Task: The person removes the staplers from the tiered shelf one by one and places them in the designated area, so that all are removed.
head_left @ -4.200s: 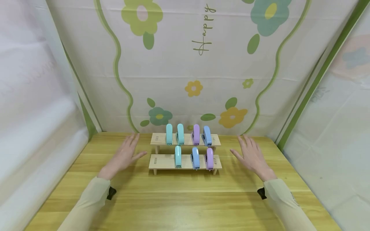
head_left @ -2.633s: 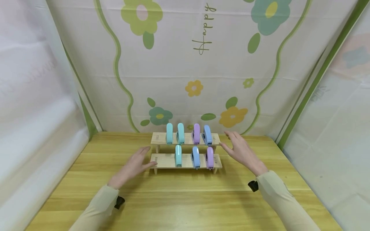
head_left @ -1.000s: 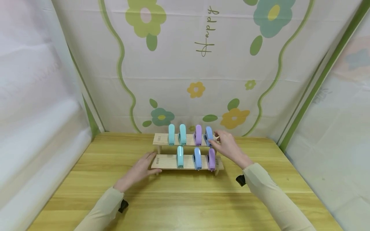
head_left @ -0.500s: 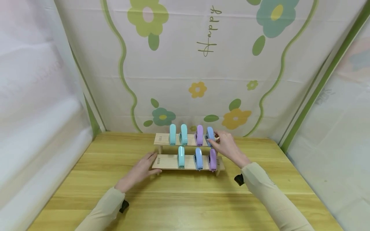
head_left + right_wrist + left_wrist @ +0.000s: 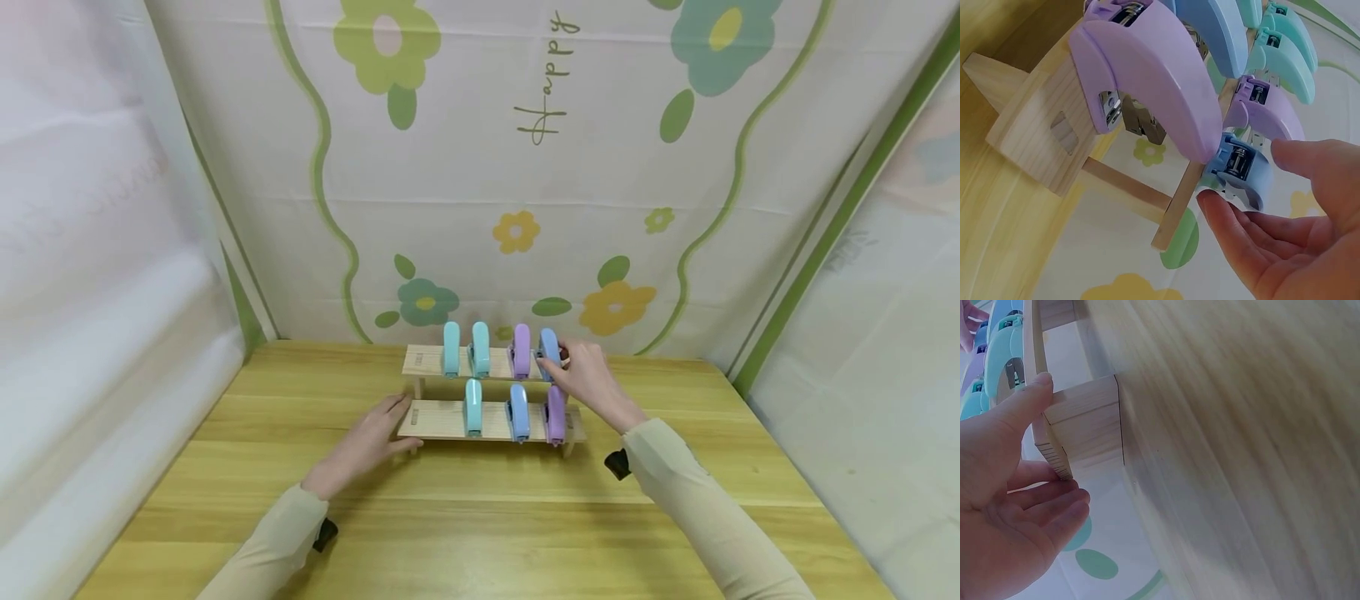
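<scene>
Seven small staplers stand on a two-step wooden rack. My left hand (image 5: 366, 437) grips the left end of the lower shelf (image 5: 435, 417); in the left wrist view its thumb (image 5: 1038, 390) lies on one edge and its fingers on the other. At the right end of the upper shelf (image 5: 426, 360), my right hand (image 5: 591, 379) holds a blue stapler (image 5: 1241, 169) between thumb and fingers. Left of it are a purple stapler (image 5: 521, 350) and two teal ones. The lower shelf bears a teal stapler (image 5: 472, 407), a blue stapler (image 5: 518, 412) and a purple stapler (image 5: 555, 414).
The rack stands on a wood-grain table (image 5: 465, 533), near its back edge. Behind it hangs a white cloth (image 5: 450, 167) printed with flowers, and more cloth closes off the left and right sides.
Both hands have come inward from beside the rack. The left took hold of the lower shelf's end, the right of the upper blue stapler. Over the last second they have barely moved.
</scene>
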Demonstrator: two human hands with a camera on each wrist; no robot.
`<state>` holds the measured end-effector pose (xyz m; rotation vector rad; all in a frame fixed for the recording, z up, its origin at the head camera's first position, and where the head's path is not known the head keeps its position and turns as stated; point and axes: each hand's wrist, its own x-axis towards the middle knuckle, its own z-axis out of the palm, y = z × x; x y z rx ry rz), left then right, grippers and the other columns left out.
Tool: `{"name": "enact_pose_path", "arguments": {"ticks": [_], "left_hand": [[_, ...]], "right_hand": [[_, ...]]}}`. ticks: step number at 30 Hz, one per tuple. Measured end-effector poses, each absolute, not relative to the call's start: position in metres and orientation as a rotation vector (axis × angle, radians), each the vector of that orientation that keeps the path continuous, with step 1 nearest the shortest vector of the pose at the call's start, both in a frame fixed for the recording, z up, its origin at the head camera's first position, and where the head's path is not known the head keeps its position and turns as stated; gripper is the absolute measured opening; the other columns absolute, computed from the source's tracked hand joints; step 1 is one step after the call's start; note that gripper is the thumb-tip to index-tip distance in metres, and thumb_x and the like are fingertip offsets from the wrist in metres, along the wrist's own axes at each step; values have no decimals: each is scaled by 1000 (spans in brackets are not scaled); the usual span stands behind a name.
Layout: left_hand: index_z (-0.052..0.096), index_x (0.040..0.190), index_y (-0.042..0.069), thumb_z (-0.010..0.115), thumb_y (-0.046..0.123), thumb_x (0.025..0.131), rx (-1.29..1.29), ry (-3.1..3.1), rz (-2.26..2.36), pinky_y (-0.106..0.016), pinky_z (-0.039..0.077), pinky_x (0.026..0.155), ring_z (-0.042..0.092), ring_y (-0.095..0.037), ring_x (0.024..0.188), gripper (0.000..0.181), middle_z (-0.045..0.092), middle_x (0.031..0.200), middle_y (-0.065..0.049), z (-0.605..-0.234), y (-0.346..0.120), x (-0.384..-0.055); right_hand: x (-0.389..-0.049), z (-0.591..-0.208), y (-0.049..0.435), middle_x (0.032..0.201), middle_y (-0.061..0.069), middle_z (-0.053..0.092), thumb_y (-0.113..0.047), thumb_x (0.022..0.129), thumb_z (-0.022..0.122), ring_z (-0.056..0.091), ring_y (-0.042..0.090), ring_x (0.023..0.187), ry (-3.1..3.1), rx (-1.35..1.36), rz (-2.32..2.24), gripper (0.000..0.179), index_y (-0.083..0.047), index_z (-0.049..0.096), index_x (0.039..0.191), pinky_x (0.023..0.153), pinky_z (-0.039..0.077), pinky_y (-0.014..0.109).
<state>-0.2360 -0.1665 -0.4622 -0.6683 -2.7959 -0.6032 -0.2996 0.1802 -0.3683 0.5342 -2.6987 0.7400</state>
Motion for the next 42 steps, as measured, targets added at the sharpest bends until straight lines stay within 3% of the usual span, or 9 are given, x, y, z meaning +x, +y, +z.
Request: {"name": "enact_pose_path", "arguments": {"ticks": [8, 17, 33, 42], "left_hand": [[46, 141, -11, 78, 32, 85, -685, -2754, -588, -52, 51, 105, 54, -45, 129, 78, 51, 143, -30, -464, -166, -237], [45, 142, -11, 77, 33, 86, -671, -2777, -595, -53, 50, 106, 53, -45, 130, 78, 50, 143, -31, -464, -166, -236], [44, 143, -10, 77, 33, 86, -656, -2794, -592, -52, 50, 107, 53, -44, 130, 78, 49, 144, -29, -465, -166, -237], [44, 143, -10, 77, 32, 86, -654, -2797, -602, -51, 50, 107, 53, -44, 130, 78, 49, 144, -29, -465, -166, -236]], "right_hand": [[-300, -364, 177, 78, 14, 72, -23, 92, 71, 55, 12, 53, -2749, 451, 734, 25, -6, 62, 77, 43, 45, 18], [-300, -362, 172, 59, 5, 62, -21, 91, 71, 46, 10, 46, -2753, 396, 727, 28, -7, 60, 69, 40, 37, 17], [-300, -363, 170, 61, 7, 66, -17, 87, 70, 52, 10, 44, -2758, 303, 762, 19, -4, 68, 74, 39, 42, 17], [-297, -360, 173, 71, 15, 72, -14, 85, 69, 58, 12, 48, -2753, 294, 802, 16, 3, 71, 86, 40, 50, 19]]}}
